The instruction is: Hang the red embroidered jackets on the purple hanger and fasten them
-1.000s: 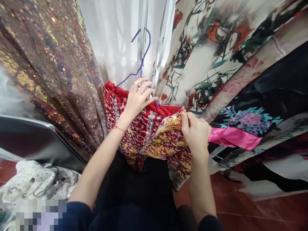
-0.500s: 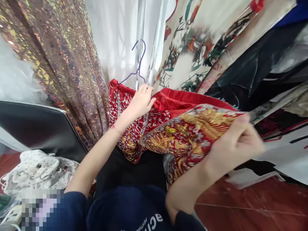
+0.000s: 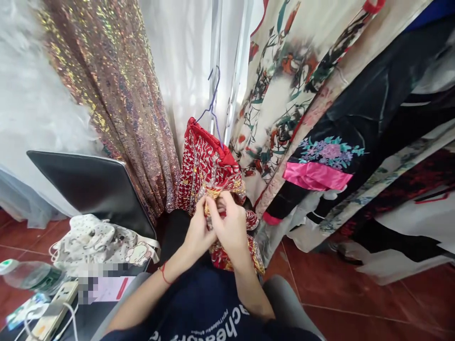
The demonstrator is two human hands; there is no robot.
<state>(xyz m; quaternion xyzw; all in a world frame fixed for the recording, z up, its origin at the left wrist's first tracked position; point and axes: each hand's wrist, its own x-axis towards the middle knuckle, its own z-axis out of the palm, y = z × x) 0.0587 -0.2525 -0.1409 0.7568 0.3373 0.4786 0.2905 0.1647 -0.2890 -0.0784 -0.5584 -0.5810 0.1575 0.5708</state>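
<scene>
A red garment [image 3: 202,163] with silver and gold embroidery hangs in front of me on a purple wire hanger [image 3: 212,102], its red lining showing along the top edge. My left hand [image 3: 200,227] is closed on a gold-embroidered part of it, thumb against the cloth. Right beside it, my right hand [image 3: 229,220] pinches the same part, the two thumbs almost touching. The fingers cover the exact spot they hold. More of the embroidered cloth hangs below my hands, over my lap.
A black chair back [image 3: 88,189] stands at left, a spotted white cloth bag [image 3: 92,241] before it. Near it lie a plastic bottle [image 3: 31,274] and a power strip [image 3: 53,312]. A sequined garment [image 3: 117,94] hangs left; printed garments [image 3: 273,90] hang right.
My right hand has come in from the far right, bringing the stretched garment edge to the middle. My left hand has left the hanger area and moved down beside it.
</scene>
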